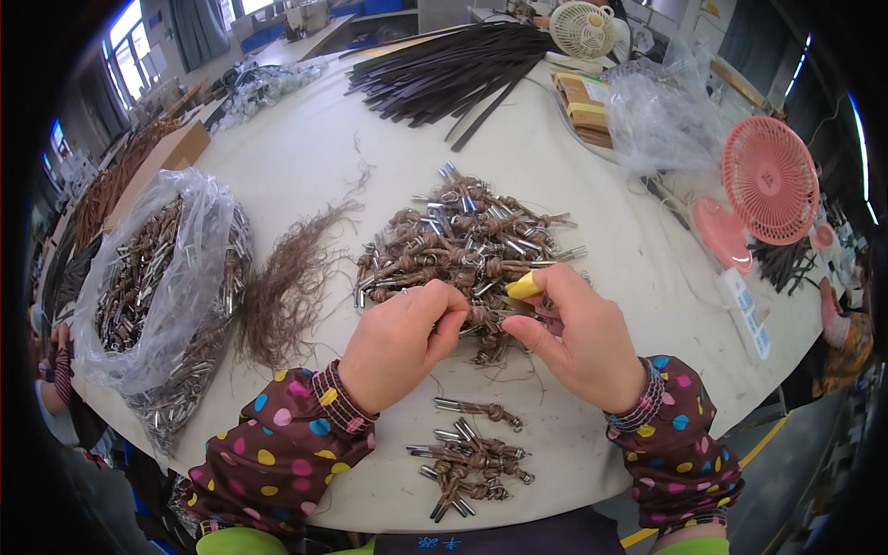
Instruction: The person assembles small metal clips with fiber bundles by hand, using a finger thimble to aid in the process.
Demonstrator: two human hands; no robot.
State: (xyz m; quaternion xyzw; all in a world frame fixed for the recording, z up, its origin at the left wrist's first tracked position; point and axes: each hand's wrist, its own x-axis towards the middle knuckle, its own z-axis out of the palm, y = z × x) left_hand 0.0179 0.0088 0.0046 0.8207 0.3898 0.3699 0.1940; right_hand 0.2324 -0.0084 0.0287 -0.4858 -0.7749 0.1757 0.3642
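Note:
A heap of knotted brown cords with silver metal tips and small rings (462, 236) lies in the middle of the white table. Just at its near edge, my left hand (398, 347) is closed, thumb against curled fingers; whatever it pinches is hidden. My right hand (583, 338) faces it, a yellow cover on one fingertip. Its fingers are bent around something thin and greyish that I cannot make out. Closer to me is a smaller pile of the same knotted cords (472, 462), with a single one just above it.
At left stands a clear plastic bag (199, 222) full of similar cords, beside loose brown thread scraps (291, 287). Dark flat strips (449, 69) lie at the back. A pink fan (770, 180) and white power strip (745, 314) are at right. Other people sit at both sides.

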